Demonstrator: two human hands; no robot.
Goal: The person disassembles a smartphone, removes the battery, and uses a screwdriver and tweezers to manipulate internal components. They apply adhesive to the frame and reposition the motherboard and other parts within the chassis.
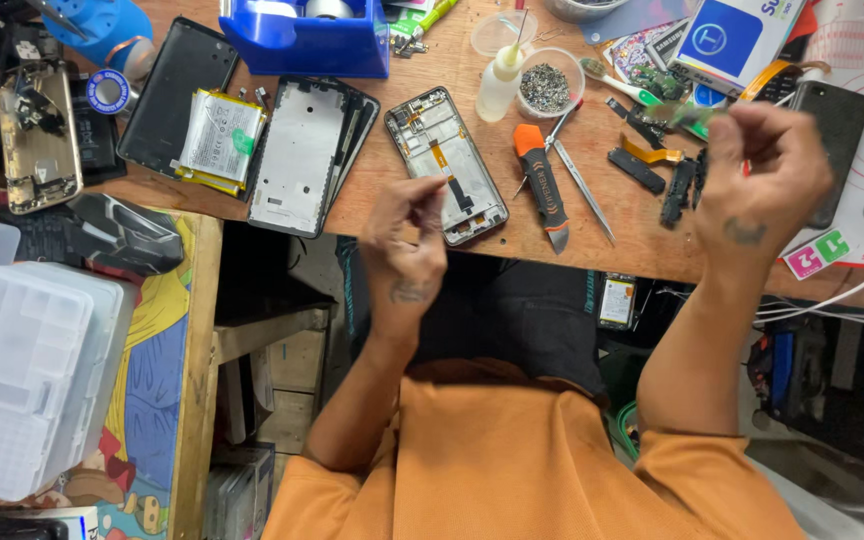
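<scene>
My left hand point(407, 235) hovers at the near edge of the wooden bench point(352, 215). Its fingers are pinched together just over the lower end of an opened phone frame point(422, 125), beside the frame's orange flex cable point(439, 158). Nothing shows between the fingertips, and the hand is blurred. My right hand point(764, 170) is raised at the right with its fingers curled around a small green circuit board point(685, 114), which is blurred and sticks out to the left. Several loose black and orange phone parts point(674, 180) lie below it.
An orange-handled knife point(542, 185) and tweezers point(584, 192) lie between my hands. Behind them stand a small squeeze bottle point(501, 82) and a dish of screws point(549, 88). To the left are a silver frame point(302, 155), a battery point(220, 135), a blue tape dispenser point(307, 40) and clear plastic boxes point(27, 370). A black phone point(840, 125) lies at the right.
</scene>
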